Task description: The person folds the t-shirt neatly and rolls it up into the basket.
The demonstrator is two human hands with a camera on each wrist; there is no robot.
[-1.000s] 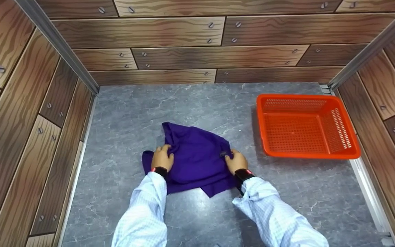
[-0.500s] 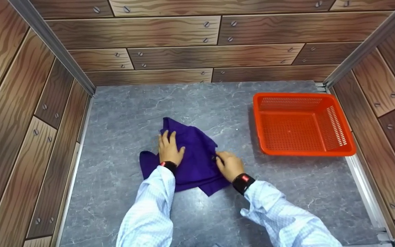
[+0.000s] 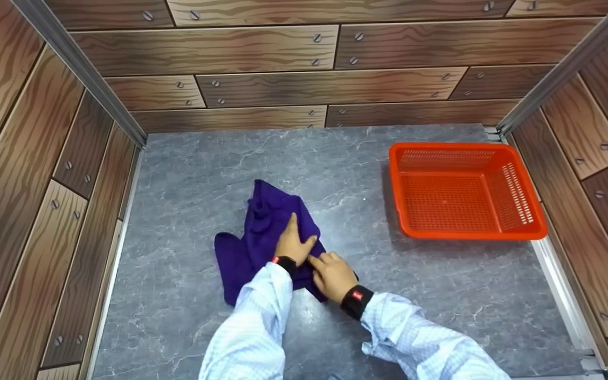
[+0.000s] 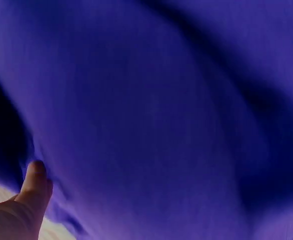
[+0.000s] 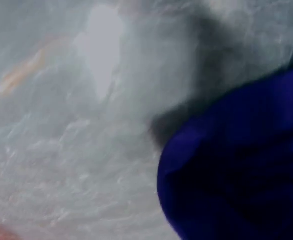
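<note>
A purple garment point(image 3: 235, 264) lies partly folded on the grey marbled surface, with a bunched part near its upper left. The left hand point(image 3: 294, 245) rests on it with fingers extended. In the left wrist view, that hand's thumb point(image 4: 32, 197) touches the fabric, which fills most of the picture. Close beside it, the right hand point(image 3: 334, 274) pinches the garment's right edge with curled fingers. The right wrist view has a dark rounded fold of the garment point(image 5: 246, 150) over the surface; no fingers show there. The fingertips of the right hand are partly hidden.
An orange-red perforated basket point(image 3: 396, 195) stands to the right of the garment, with nothing inside. Walls with a wood-plank print point(image 3: 262, 87) enclose the grey surface point(image 3: 188, 169) at the back and both sides.
The right hand has moved left and toward the person, bringing the garment's right side inward. The left hand has slid right and nearer across the fabric. The garment now looks narrower.
</note>
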